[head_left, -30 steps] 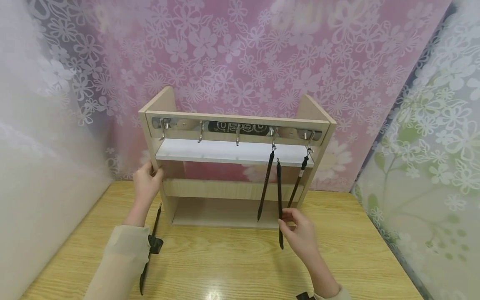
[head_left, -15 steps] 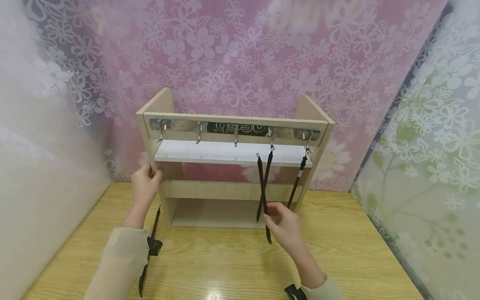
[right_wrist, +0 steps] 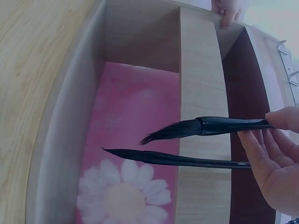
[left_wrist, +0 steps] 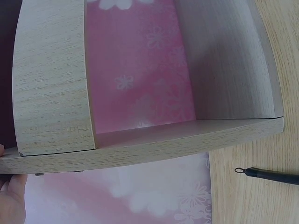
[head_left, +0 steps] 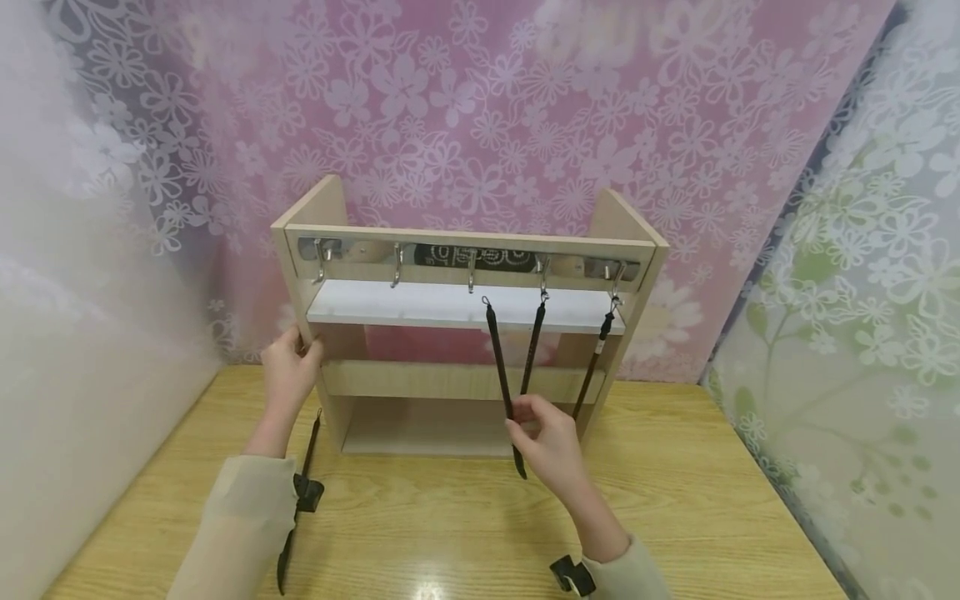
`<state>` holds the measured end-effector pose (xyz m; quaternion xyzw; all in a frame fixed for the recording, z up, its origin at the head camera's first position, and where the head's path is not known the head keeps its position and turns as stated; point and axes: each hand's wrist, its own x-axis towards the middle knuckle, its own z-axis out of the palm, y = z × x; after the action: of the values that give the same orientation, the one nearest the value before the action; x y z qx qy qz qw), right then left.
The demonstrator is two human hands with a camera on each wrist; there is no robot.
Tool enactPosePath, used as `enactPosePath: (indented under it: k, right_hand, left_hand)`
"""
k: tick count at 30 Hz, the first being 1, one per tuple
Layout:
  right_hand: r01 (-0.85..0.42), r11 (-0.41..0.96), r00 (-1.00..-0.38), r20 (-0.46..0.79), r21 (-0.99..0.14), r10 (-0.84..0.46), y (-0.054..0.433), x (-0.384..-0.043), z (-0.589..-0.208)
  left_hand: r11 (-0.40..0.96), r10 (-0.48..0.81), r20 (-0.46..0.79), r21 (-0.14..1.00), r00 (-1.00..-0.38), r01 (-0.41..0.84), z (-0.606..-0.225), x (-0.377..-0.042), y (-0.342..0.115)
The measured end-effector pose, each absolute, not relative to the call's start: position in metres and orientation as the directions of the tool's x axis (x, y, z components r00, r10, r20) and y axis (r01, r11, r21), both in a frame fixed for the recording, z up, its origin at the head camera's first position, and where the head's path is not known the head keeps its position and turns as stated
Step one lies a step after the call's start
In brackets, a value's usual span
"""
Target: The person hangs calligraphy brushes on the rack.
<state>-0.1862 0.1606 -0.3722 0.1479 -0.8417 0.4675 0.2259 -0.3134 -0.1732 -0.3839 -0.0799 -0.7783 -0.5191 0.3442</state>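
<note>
My right hand point(head_left: 551, 442) pinches a dark calligraphy brush point(head_left: 498, 350) low on its handle, loop end up and bristles down. Its loop stands just below and right of the bare middle hook point(head_left: 471, 279), apart from it. In the right wrist view its black bristles point(right_wrist: 173, 131) show beside the pointed tip of a second brush point(right_wrist: 163, 158). That second brush point(head_left: 533, 342) hangs from the fourth hook, partly behind my right hand. A third brush point(head_left: 596, 362) hangs from the rightmost hook. My left hand point(head_left: 292, 367) grips the left side panel of the wooden shelf point(head_left: 420, 381).
Another brush point(head_left: 311, 446) lies on the wooden table point(head_left: 427, 525), beside my left forearm and partly covered by a black wrist strap point(head_left: 307, 492). Two bare hooks are at the left of the rail. Flowered walls close in the back and sides.
My right hand has carried its brush leftward, past the brush on the fourth hook, toward the middle hook, and the brush now tilts left at its top. My left hand keeps its grip.
</note>
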Motion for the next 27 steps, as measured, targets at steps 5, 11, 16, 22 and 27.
enactPosePath:
  k: [5, 11, 16, 22, 27]
  right_hand:
    - [-0.486, 0.521, -0.84, 0.54, -0.702, -0.055, 0.157, -0.188, -0.367]
    - [-0.493, 0.535, -0.835, 0.546, -0.686, -0.068, 0.154, -0.189, -0.365]
    - [-0.491, 0.542, -0.828, 0.558, -0.683, -0.047, 0.155, -0.191, -0.364]
    - [-0.478, 0.529, -0.841, 0.538, -0.701, -0.048, 0.155, -0.191, -0.363]
    - [-0.478, 0.526, -0.843, 0.536, -0.703, -0.05, 0.154, -0.192, -0.364]
  left_hand:
    - [0.385, -0.227, 0.614, 0.769, -0.756, 0.51, -0.404, -0.333, -0.184]
    - [0.497, -0.233, 0.602, 0.749, -0.764, 0.439, -0.366, -0.297, -0.164]
    - [0.467, -0.232, 0.596, 0.761, -0.769, 0.45, -0.377, -0.309, -0.17]
    - [0.405, -0.228, 0.578, 0.788, -0.783, 0.463, -0.397, -0.329, -0.181]
    - [0.523, -0.237, 0.57, 0.758, -0.787, 0.391, -0.359, -0.291, -0.16]
